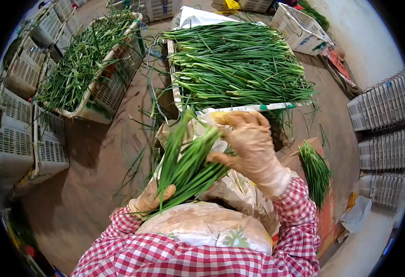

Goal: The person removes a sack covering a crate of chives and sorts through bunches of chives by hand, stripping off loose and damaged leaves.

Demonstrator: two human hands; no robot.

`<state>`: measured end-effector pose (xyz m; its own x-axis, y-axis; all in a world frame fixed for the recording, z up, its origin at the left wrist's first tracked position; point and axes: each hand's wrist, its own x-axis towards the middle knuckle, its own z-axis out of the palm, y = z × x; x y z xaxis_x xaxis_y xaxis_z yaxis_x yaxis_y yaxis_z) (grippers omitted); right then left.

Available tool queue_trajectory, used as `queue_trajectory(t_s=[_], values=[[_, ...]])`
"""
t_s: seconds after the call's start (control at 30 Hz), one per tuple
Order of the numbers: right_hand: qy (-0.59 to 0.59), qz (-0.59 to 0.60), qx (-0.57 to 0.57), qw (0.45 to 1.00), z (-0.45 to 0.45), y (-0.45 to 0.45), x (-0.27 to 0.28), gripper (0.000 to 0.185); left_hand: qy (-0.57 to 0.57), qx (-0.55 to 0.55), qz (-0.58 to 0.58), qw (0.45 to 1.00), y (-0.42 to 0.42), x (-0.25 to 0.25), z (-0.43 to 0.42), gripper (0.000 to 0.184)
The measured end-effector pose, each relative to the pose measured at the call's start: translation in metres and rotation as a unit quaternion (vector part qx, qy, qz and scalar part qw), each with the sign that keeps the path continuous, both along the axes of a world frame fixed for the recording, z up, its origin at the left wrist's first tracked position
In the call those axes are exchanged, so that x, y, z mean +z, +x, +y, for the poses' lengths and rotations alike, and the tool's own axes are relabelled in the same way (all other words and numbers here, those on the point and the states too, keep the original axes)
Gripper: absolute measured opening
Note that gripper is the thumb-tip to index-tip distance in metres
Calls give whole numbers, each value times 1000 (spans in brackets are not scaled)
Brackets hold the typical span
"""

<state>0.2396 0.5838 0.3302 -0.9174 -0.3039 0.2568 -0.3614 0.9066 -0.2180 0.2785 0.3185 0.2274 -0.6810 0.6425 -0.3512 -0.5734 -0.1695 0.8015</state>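
Observation:
My left hand [154, 198], in a thin pale glove, is closed round a loose bunch of garlic chives [184, 166] above my lap. The bunch slants up to the right, its pale cut ends near my right hand [251, 150]. That hand is gloved too. Its thumb and curled fingers are spread apart beside the cut ends, with nothing plainly gripped between them. Under the bunch, a stained pale covering [202, 224] lies over my lap. Straight ahead, a white crate [177, 90] is heaped with garlic chives [239, 64] laid in rows.
To the left stands a crate [112, 92] full of loose green leaves. Stacked crates [13, 134] line the far left, and more stacks [382, 150] stand on the right. A chive bundle [314, 173] lies at my right. Another white crate [299, 30] is at the back right.

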Motion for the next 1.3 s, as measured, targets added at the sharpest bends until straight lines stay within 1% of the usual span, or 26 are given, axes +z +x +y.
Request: queue_trajectory(t_s=[0.1,0.17,0.2,0.27,0.33,0.37,0.4,0.47,0.53,0.57,0.6,0.63,0.7,0.77,0.8,0.83,0.87,0.93,0.97,1.0,1.03,1.07,1.13,1.2,1.27,1.3], values=[[-75,-56,-2,996,-6,1,-12,38,-59,-61,96,992,1,10,-4,52],[-75,-68,75,992,-7,9,-13,35,-80,-94,145,982,3,10,-7,53],[-73,-66,74,992,-6,10,-14,35,-49,-98,136,985,2,9,-6,54],[-109,-211,35,971,-1,11,-16,29,197,-60,-31,978,5,-10,-5,44],[-151,-230,30,961,-2,12,-21,19,3,-47,29,998,4,2,5,41],[-110,-189,4,976,-3,16,-26,19,-65,-55,85,993,2,15,10,39],[-66,-149,-24,986,-3,20,-31,19,-61,-57,83,993,-3,19,12,39],[78,3,-25,997,-5,26,-44,21,-28,-109,22,993,-7,24,16,76],[132,-48,-38,989,5,24,-72,11,-21,-102,5,995,-8,37,23,71],[151,-9,-31,988,14,23,-79,8,-46,-97,33,994,-9,37,23,50],[169,28,-19,985,23,20,-81,6,-63,-101,54,991,-9,31,18,43],[5,61,-66,996,28,15,-71,14,-80,-105,76,988,-9,24,14,37],[5,182,-84,980,62,7,-61,12,-85,-117,71,987,-8,12,5,36],[25,150,-205,967,105,10,-72,7,-66,-90,42,993,-3,10,2,52],[41,148,-234,960,122,14,-72,6,-67,-90,41,993,-3,12,4,52],[75,115,-267,954,144,17,-81,8,-30,-74,30,996,-2,14,7,56],[100,26,-339,935,158,22,-86,29,8,-59,20,998,-2,16,10,60],[64,-47,-370,926,152,17,-87,56,-3,-94,33,995,-4,4,6,68],[-126,-116,-300,939,144,15,-85,62,1,-111,42,993,-6,2,6,71],[-312,-179,-215,908,129,11,-76,69,5,-127,51,991,-7,0,7,75],[-487,-281,-162,811,110,8,-63,67,3,-131,51,990,-7,-2,8,75],[-638,-366,-98,671,90,4,-56,65,18,-126,78,989,-9,-6,10,77],[-638,-380,-17,669,58,-8,-71,67,30,-126,102,986,-8,-11,10,79],[-577,-509,69,635,47,-7,-63,70,26,-127,91,987,-9,-15,11,79],[-646,-570,110,495,54,-4,-92,68,14,-133,59,989,-8,-18,10,78],[-563,-467,172,660,54,-7,-90,52,33,-112,168,979,-9,-20,12,64]])
